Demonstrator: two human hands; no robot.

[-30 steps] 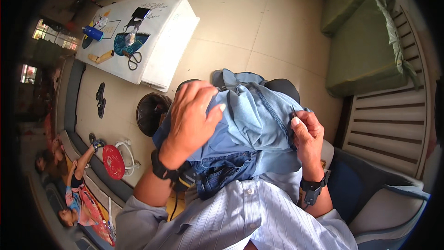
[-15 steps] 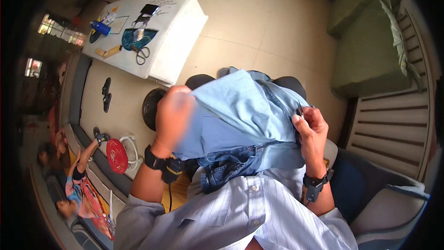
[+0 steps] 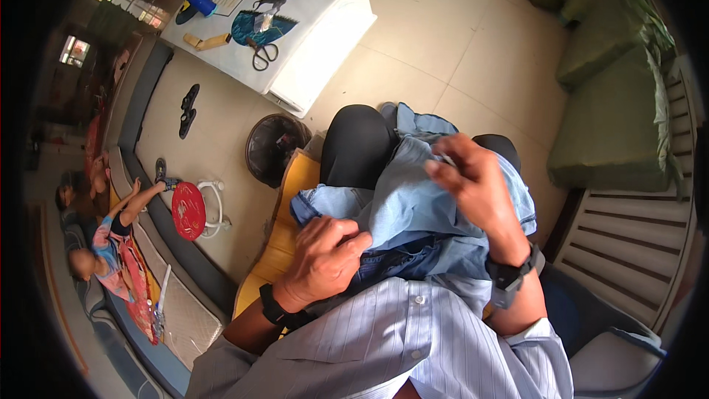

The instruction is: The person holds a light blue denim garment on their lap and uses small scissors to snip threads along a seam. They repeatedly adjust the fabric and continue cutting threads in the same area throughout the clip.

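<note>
Light-blue denim (image 3: pixel 399 207) lies across my lap over darker jeans (image 3: pixel 395 257). My left hand (image 3: pixel 325 258) pinches the light cloth near its lower left part, fingers curled. Higher up, over the cloth, my right hand (image 3: pixel 465 181) has its thumb and forefinger closed around something small and thin; blur hides what it is. Both wrists wear dark straps with devices.
A white table (image 3: pixel 325 52) holds scissors (image 3: pixel 262 55), a blue bottle (image 3: pixel 199 1) and papers. A bin (image 3: pixel 269 148), red stool (image 3: pixel 188 214) and sandals (image 3: pixel 188 111) stand left. Another person (image 3: pixel 111 251) reclines on a sofa. Green cushions (image 3: pixel 605 140) and a slatted bench (image 3: pixel 620 258) are right.
My left hand has moved down and right along the denim. My right hand has risen and shifted left. The cloth has been gathered rightward, uncovering my left knee and a yellow mat.
</note>
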